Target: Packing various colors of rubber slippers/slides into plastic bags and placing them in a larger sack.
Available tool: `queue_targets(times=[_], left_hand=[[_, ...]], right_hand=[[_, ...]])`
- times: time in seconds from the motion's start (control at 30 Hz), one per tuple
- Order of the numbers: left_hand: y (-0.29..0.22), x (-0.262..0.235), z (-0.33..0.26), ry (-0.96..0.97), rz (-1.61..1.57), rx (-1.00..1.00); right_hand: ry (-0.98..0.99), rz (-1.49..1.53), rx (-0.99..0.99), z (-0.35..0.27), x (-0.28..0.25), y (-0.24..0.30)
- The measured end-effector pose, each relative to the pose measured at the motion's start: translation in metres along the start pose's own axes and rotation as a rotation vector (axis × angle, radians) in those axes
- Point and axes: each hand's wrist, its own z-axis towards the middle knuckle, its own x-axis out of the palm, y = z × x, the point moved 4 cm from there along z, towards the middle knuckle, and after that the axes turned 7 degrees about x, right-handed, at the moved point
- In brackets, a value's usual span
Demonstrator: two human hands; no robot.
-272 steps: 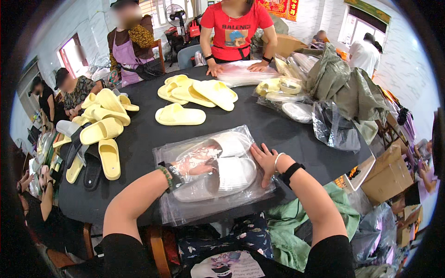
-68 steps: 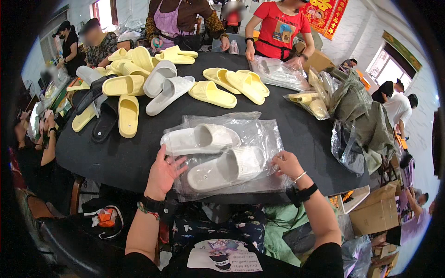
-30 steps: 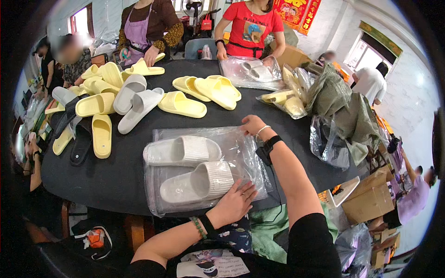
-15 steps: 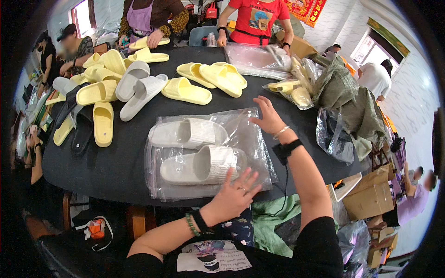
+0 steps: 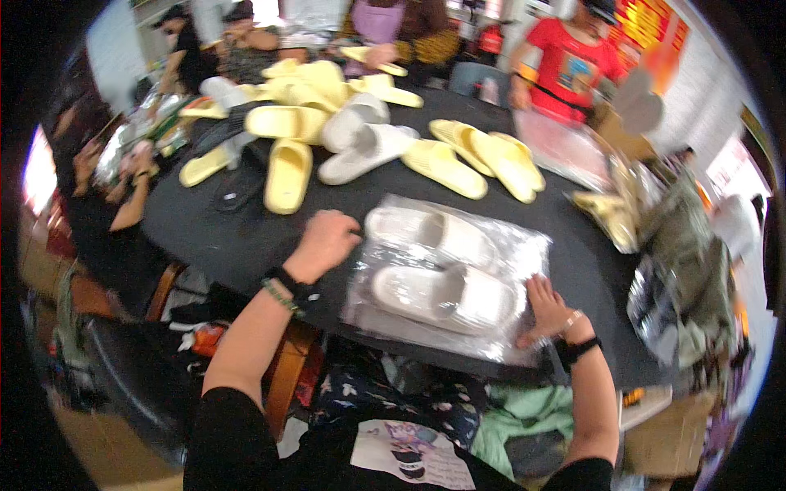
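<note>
A pair of white slide slippers (image 5: 442, 296) lies side by side inside a clear plastic bag (image 5: 372, 323) on the black table, directly before me. My left hand (image 5: 327, 239) is by the bag's far left corner. Its fingers are bent and blurred, and I cannot tell whether they grip the plastic. At the opposite side, my right hand (image 5: 547, 311) rests flat on the bag's right edge, fingers stretched out beside the slippers' ribbed straps.
Yellow slides (image 5: 286, 123), with grey slides (image 5: 368, 151) among them, are heaped at the far left. Several more yellow slides (image 5: 483, 155) lie beyond the bag. Bagged slides (image 5: 606, 214) and a dark green sack (image 5: 688, 237) sit to the right. A co-worker in red (image 5: 569, 69) stands across the table.
My left hand has gone from the bag's near side to its far left corner. My right hand has come down onto the right edge. The view has turned; the red-shirted co-worker now lifts grey slides.
</note>
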Motion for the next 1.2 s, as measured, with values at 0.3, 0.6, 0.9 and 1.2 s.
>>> queue_targets(times=[0.3,0.6,0.9,1.2], left_hand=[[-0.064,0.042,0.026,0.147,-0.339,0.636],[-0.045,0.086,0.071,0.364,-0.281,0.795],[-0.11,0.101,0.085,0.311,-0.347,0.656],[-0.114,0.116,0.086,0.358,-0.369,0.488]], right_hand=[[0.118,0.005,0.067,0.0,0.021,-0.022],[0.177,-0.04,0.089,0.009,0.017,-0.013],[0.105,0.049,0.065,-0.016,0.001,0.01],[-0.082,-0.05,0.078,0.022,0.041,-0.032]])
